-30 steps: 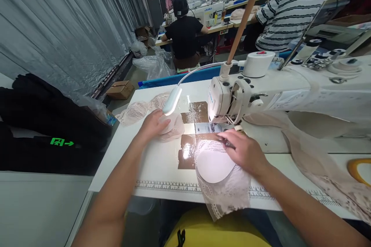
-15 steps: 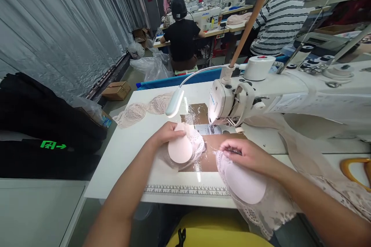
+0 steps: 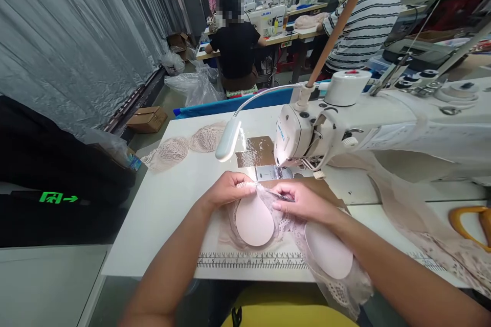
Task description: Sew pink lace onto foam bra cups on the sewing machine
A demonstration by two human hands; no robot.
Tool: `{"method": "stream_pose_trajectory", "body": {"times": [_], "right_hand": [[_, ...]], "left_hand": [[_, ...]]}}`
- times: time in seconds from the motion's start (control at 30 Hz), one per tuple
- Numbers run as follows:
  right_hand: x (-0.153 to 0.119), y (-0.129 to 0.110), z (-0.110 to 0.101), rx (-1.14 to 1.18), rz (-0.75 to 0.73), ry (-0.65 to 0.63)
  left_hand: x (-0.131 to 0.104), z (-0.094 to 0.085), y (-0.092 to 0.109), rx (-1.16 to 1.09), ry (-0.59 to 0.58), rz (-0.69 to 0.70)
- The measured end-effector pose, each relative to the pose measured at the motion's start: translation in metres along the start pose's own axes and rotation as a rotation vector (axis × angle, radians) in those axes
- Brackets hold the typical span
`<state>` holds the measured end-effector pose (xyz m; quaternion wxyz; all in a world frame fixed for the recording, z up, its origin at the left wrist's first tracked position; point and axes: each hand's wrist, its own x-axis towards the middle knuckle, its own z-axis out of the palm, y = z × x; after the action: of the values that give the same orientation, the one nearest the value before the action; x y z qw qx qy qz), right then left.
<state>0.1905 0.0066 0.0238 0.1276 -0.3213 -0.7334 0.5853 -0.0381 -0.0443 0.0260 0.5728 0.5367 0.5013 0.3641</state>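
A pale pink lace bra with smooth padded cups lies at the table's front edge, its left cup flat and its right cup lower, with lace hanging over the edge. My left hand pinches the lace at the top of the left cup. Close beside it, my right hand is closed around a thin dark metal tool, its tip pointing at the pinched lace; whether it is snips or tweezers is unclear. Both hands are just in front of the sewing machine's needle area.
The sewing machine stands behind my hands, a white lamp beside it. Another lace piece lies at the back left. A printed ruler runs along the front. Orange-handled scissors lie right. Co-workers sit beyond.
My left hand has shifted from holding the left cup's pad to pinching its top lace, and the cup has turned. My right hand has moved left with the tool, close to my left hand.
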Motion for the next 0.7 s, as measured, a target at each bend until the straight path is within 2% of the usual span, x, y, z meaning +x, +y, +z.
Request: {"method": "stream_pose_trajectory", "body": {"times": [0.13, 0.27, 0.33, 0.47, 0.7], "right_hand": [[0.006, 0.000, 0.004, -0.007, -0.092, 0.156], [0.007, -0.001, 0.008, -0.107, -0.170, 0.171], [0.006, 0.001, 0.008, -0.086, -0.193, 0.164], [0.003, 0.008, 0.004, 0.000, -0.194, 0.154], [-0.008, 0.007, -0.013, -0.098, -0.092, 0.171]], "left_hand": [[0.001, 0.010, 0.000, 0.057, -0.010, 0.034], [0.002, 0.019, -0.003, 0.062, -0.002, 0.031], [0.003, 0.020, -0.004, 0.024, -0.025, 0.010], [0.003, 0.020, -0.006, -0.030, -0.094, -0.001], [0.004, 0.023, -0.003, -0.025, -0.048, -0.006]]}}
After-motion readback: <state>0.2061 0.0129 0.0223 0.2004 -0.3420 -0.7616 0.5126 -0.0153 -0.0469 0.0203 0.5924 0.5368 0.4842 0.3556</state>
